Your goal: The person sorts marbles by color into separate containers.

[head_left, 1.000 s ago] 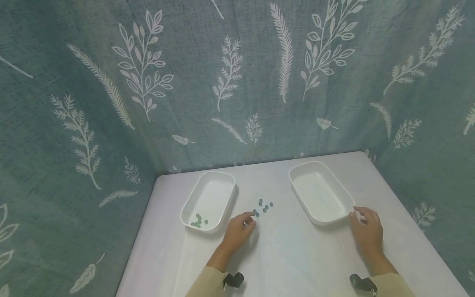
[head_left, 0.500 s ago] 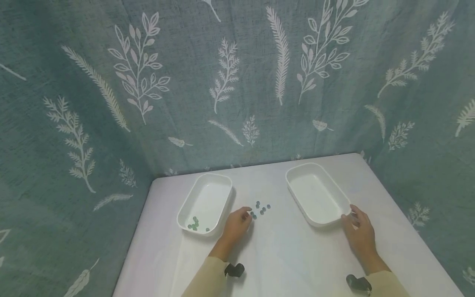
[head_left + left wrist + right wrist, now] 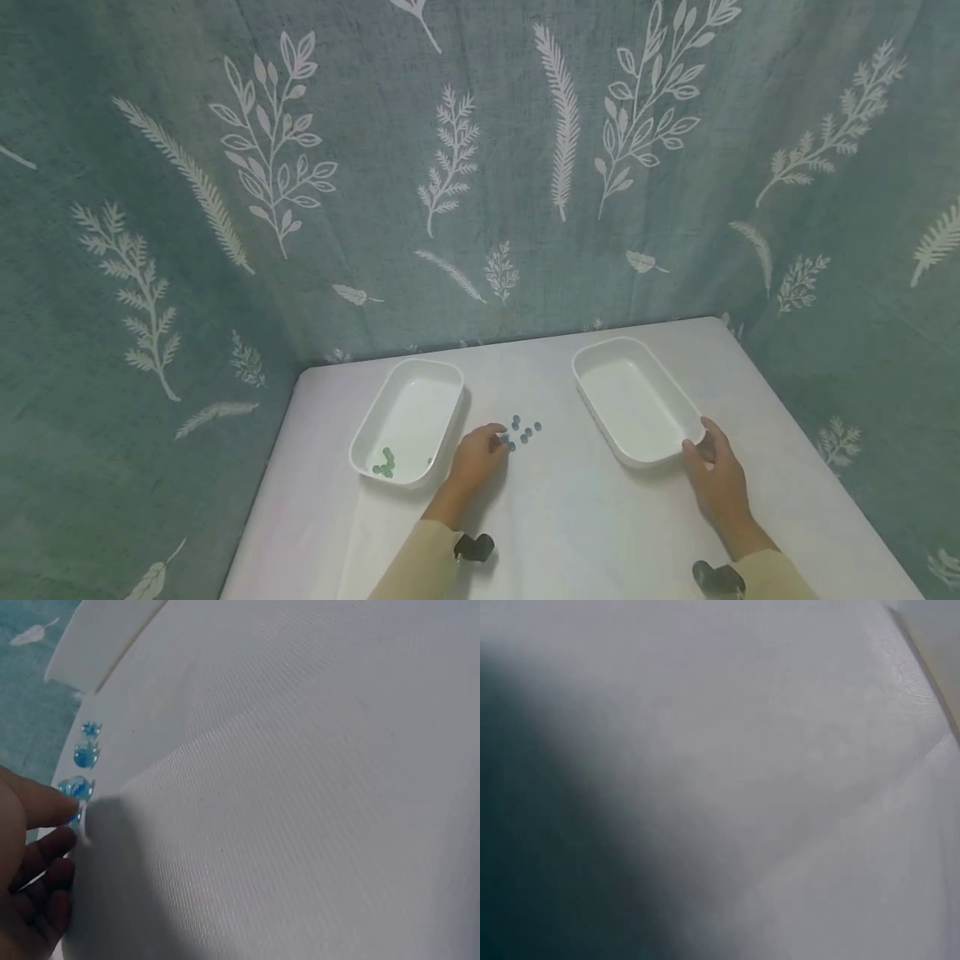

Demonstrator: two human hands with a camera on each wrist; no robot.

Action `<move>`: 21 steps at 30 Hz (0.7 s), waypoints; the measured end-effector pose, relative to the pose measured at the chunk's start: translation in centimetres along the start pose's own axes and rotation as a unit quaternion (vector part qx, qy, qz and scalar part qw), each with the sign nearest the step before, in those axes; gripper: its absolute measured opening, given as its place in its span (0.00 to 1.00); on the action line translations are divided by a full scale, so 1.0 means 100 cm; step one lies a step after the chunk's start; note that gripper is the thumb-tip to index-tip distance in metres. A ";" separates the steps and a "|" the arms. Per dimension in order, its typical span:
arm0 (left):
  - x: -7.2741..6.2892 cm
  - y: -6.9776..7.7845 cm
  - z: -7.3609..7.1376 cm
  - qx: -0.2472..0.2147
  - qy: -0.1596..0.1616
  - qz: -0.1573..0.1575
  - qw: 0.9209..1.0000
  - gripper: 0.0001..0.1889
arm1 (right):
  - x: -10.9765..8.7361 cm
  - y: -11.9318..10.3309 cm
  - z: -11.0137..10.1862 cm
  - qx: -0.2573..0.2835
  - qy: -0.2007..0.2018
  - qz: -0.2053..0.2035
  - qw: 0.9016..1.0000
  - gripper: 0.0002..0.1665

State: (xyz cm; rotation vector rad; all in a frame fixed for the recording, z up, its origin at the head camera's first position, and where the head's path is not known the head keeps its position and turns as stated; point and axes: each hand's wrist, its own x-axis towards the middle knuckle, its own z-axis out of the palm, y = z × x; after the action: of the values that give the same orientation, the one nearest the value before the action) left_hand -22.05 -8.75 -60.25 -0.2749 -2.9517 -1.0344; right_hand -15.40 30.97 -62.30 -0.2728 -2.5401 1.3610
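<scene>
My left hand point(image 3: 476, 462) is at the near left side of a loose group of small blue glass marbles point(image 3: 528, 432) on the white table. Its thumb and index finger are apart, with the tips right at the nearest marbles; the left wrist view shows a clear blue marble point(image 3: 76, 787) beside the fingertip and the other fingers bent. With thumb and fingers, my right hand point(image 3: 720, 479) pinches the near right corner of a white tray point(image 3: 637, 400) that has nothing in it. In the right wrist view that hand is not visible.
Left of the left hand stands a second white tray point(image 3: 420, 408), with several green-looking marbles point(image 3: 386, 464) near its front end. Each wrist carries a small dark camera point(image 3: 474, 547). Green leaf-patterned cloth point(image 3: 480, 167) hangs behind and beside the white table point(image 3: 592, 533).
The head view has shifted slightly. One marble in the left tray has rolled right toward its wall. The left hand has closed in around the nearest blue marbles; the right still holds the tray corner.
</scene>
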 end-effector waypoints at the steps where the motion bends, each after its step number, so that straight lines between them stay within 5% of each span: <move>1: 0.000 0.001 0.000 0.001 -0.002 -0.003 1.000 0.17 | 0.000 0.000 0.000 0.001 0.001 0.000 1.000 0.41; 12: 0.005 0.000 0.010 0.045 0.014 0.000 0.999 0.14 | 0.000 0.002 0.004 -0.018 0.018 -0.004 1.000 0.40; 21: 0.005 -0.004 0.012 0.027 0.028 -0.012 0.999 0.10 | 0.001 0.003 0.006 -0.020 0.016 0.005 1.000 0.41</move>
State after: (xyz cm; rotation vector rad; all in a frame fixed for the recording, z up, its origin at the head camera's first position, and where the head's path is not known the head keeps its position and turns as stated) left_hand -22.58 -8.19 -61.43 -0.2060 -2.9350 -0.9474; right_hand -15.62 30.72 -62.88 -0.3123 -2.5460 1.2998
